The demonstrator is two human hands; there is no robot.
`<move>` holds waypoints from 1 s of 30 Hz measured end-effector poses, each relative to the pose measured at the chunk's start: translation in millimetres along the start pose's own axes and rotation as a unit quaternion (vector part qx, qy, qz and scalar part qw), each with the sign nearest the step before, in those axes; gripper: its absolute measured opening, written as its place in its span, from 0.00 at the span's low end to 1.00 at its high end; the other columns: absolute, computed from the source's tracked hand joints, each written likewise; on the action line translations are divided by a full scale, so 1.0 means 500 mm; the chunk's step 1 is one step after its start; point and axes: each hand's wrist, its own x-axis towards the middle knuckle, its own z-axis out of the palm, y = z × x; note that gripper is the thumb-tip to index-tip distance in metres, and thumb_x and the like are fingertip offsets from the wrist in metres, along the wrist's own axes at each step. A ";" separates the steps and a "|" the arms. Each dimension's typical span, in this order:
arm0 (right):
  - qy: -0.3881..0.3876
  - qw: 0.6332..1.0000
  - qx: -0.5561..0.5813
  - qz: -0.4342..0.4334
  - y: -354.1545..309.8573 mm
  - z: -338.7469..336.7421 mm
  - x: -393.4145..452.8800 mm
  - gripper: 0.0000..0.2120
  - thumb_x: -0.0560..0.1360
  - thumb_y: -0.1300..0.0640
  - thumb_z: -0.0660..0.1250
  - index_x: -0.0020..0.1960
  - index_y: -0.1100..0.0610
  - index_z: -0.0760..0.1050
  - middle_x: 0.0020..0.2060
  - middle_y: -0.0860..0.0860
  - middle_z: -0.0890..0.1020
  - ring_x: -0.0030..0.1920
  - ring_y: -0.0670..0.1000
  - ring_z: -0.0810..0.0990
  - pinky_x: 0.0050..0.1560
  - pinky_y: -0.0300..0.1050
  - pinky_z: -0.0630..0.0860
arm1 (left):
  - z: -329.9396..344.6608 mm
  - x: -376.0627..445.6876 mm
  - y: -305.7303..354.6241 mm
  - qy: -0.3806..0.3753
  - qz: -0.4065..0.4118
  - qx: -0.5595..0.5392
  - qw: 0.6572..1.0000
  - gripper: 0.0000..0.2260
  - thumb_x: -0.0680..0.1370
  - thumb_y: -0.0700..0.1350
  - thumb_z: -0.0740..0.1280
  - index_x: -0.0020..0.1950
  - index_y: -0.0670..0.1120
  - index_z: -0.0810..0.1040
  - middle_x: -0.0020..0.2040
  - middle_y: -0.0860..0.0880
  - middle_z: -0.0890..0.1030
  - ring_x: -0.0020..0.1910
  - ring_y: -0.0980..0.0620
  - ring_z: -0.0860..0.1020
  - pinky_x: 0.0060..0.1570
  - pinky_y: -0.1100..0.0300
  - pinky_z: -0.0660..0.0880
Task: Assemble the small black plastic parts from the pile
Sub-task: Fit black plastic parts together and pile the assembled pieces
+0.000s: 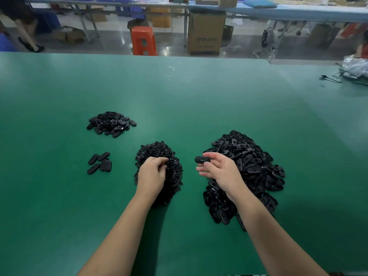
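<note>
A big pile of black oval shells (251,164) lies on the right of the green table (179,92). In the middle sits a pile of small round black pieces (159,150). My right hand (221,172) pinches one oval shell (201,160) between thumb and forefinger, held level just left of the big pile. My left hand (152,174) rests on the round-piece pile with its fingers curled into the pieces; what it grips is hidden. Several oval parts (100,163) lie flat to the left, and a smaller heap of oval parts (111,124) sits farther back left.
Black cables (338,77) and a white plastic bag (356,66) lie at the table's far right. Beyond the far edge stand an orange stool (143,39), a cardboard box (206,33) and a floor fan (267,39). A person's legs (27,34) are at far left.
</note>
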 end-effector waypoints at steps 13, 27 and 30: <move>-0.004 1.000 -0.004 0.024 0.002 0.016 -0.004 0.09 0.81 0.68 0.64 0.58 0.60 0.79 0.47 0.57 0.87 0.45 0.54 0.87 0.44 0.42 0.84 | -0.013 -0.002 0.049 -0.067 -0.128 -0.385 0.911 0.08 0.75 0.35 0.75 0.48 0.48 0.86 0.38 0.52 0.85 0.38 0.58 0.81 0.40 0.69 0.75; 0.050 0.997 0.060 0.003 0.010 0.058 -0.006 0.08 0.77 0.69 0.69 0.54 0.61 0.78 0.37 0.55 0.87 0.33 0.48 0.83 0.36 0.39 0.81 | 0.012 -0.020 0.095 -0.129 -0.174 -0.445 0.869 0.07 0.75 0.34 0.74 0.50 0.42 0.83 0.39 0.47 0.86 0.35 0.55 0.82 0.32 0.67 0.75; 0.050 0.997 0.053 0.005 0.011 0.056 -0.007 0.07 0.76 0.69 0.70 0.53 0.63 0.79 0.37 0.56 0.86 0.33 0.49 0.83 0.36 0.39 0.81 | 0.012 -0.022 0.098 -0.129 -0.174 -0.431 0.876 0.06 0.74 0.34 0.74 0.48 0.42 0.83 0.38 0.48 0.86 0.34 0.57 0.82 0.31 0.67 0.74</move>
